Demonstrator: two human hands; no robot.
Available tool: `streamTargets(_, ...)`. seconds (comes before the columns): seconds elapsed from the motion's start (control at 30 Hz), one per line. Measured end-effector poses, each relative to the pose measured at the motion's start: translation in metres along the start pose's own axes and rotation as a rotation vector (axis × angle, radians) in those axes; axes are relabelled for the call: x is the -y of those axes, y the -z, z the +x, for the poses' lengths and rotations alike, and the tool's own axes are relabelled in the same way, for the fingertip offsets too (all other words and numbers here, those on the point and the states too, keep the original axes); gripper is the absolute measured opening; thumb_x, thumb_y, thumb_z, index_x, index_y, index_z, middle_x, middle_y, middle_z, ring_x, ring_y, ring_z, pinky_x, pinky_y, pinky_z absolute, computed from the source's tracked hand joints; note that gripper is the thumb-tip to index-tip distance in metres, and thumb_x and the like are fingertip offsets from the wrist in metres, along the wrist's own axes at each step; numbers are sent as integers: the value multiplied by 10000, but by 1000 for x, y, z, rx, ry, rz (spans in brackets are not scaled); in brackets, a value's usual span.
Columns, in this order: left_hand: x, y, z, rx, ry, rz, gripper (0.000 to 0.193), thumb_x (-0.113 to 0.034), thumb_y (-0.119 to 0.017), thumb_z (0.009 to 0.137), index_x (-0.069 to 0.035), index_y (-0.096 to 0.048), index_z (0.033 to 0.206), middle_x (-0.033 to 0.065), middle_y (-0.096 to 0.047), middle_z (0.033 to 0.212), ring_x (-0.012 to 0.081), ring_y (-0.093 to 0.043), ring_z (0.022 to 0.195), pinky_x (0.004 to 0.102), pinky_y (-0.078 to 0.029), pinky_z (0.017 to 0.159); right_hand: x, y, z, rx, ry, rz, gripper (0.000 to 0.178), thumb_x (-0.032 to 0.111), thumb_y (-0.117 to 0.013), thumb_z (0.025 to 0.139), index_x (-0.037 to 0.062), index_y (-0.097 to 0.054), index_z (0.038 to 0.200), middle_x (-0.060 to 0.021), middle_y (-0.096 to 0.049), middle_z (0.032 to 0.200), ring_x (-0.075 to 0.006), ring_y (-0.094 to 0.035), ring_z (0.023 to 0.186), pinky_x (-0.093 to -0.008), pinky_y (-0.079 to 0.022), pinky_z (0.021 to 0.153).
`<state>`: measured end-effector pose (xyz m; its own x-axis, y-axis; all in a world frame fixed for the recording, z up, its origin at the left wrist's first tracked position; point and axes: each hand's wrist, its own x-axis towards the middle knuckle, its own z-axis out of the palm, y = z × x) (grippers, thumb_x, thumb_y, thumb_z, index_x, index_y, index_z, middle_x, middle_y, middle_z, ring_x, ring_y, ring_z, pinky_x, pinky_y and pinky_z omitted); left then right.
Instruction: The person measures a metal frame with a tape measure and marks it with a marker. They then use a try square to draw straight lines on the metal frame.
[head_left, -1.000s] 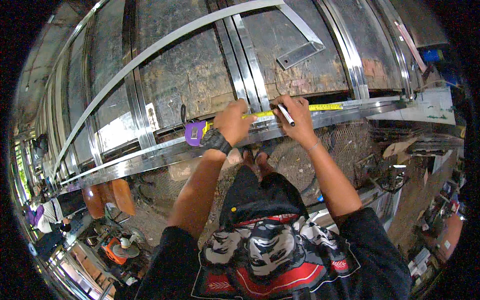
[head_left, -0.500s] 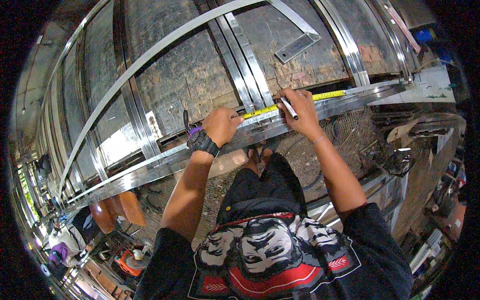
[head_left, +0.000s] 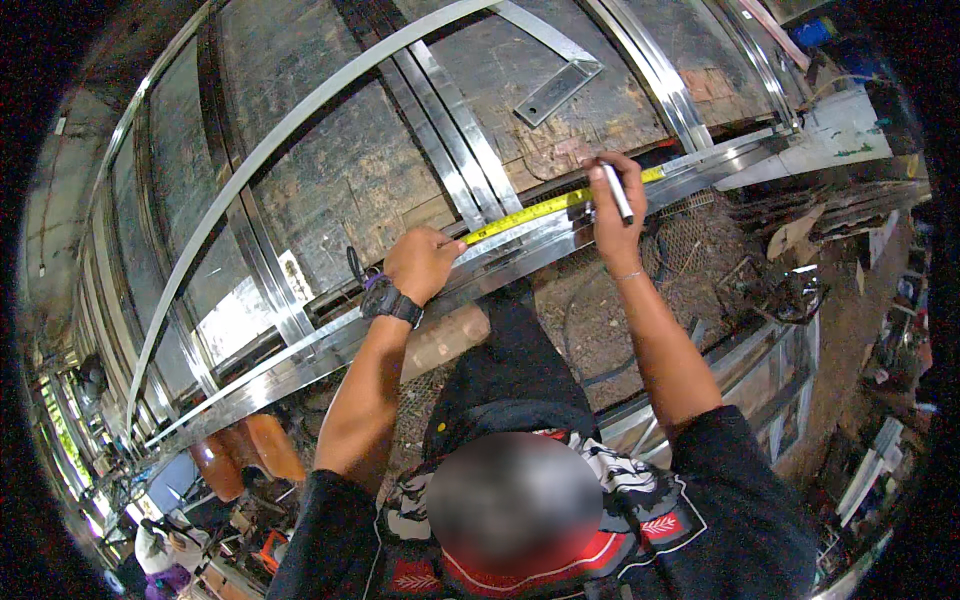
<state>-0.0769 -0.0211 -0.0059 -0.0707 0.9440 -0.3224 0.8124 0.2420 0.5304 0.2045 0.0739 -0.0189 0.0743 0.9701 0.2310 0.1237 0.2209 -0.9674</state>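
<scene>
A yellow tape measure blade (head_left: 530,214) lies stretched along shiny metal tubes (head_left: 270,378) at the near edge of a metal frame. My left hand (head_left: 420,265) is closed on the blade's left end, thumb and fingers pinching it. A purple bit and a black cord loop show behind that wrist; the tape's case is mostly hidden there. My right hand (head_left: 620,215) grips a white marker (head_left: 618,195) with a dark end, held over the tape's right part. Whether its fingers touch the blade I cannot tell.
On the dark boards (head_left: 330,150) beyond lie crossing metal tubes, a long curved flat bar (head_left: 225,200) and a metal try square (head_left: 557,94). Orange-brown rounded pieces (head_left: 275,448) stand below the left side. Wood scraps (head_left: 800,245) and another metal frame (head_left: 790,370) are at the right.
My right hand has moved right along the tape, still with the marker, baring more yellow blade. My left hand keeps its grip. The whole view has shifted slightly, and my legs have moved.
</scene>
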Motion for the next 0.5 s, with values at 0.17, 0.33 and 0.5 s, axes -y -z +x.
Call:
streamTargets(0.17,-7,5,0,18,103,-20,353,-411,-727,885,-73,-809,946,204,-709,763,375,-695,709,462,-517,650,10,2,-3,-60,-67,-12,238,167,-639,1018,27,-602,1208,-48,-654,1045,-125,-588,958,-289,-493,861)
streamTargets(0.33,-12,13,1,112,154,33,358,-407,-732,891,-57,-801,926,201,-693,736,379,-677,683,470,-500,635,9,6,2,98,24,-274,230,164,-622,1016,44,-618,1212,-114,-678,1073,-241,-648,977,-357,-506,882)
streamTargets(0.5,-5,7,-3,6,79,2,361,-424,-731,888,-72,-804,910,198,-708,856,387,-682,799,485,-512,682,-2,12,11,251,215,-573,254,176,-655,967,59,-627,1190,-171,-689,1064,-385,-622,1072,-475,-461,997)
